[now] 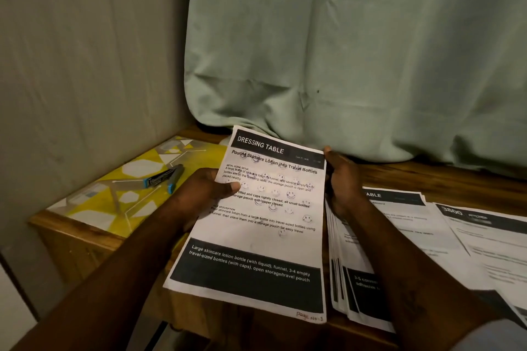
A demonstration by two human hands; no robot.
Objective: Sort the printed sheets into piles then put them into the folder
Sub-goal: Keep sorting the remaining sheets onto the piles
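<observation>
My left hand (pixel 206 189) pinches the left edge of a printed sheet (pixel 256 239) headed "DRESSING TABLE", thumb on top. My right hand (pixel 340 179) grips a thick stack of printed sheets (pixel 346 288) that stands on edge, fanned, just right of that sheet. Two more piles of printed sheets lie flat on the wooden table (pixel 427 177): one pile (pixel 405 225) behind my right forearm, another pile (pixel 490 239) at the far right. A yellow patterned folder (pixel 137 194) lies at the table's left end.
A black and blue stapler (pixel 164 178) rests on the yellow folder. A pale green cloth (pixel 356 51) hangs behind the table and reaches its back edge. A grey wall (pixel 85 65) closes the left side.
</observation>
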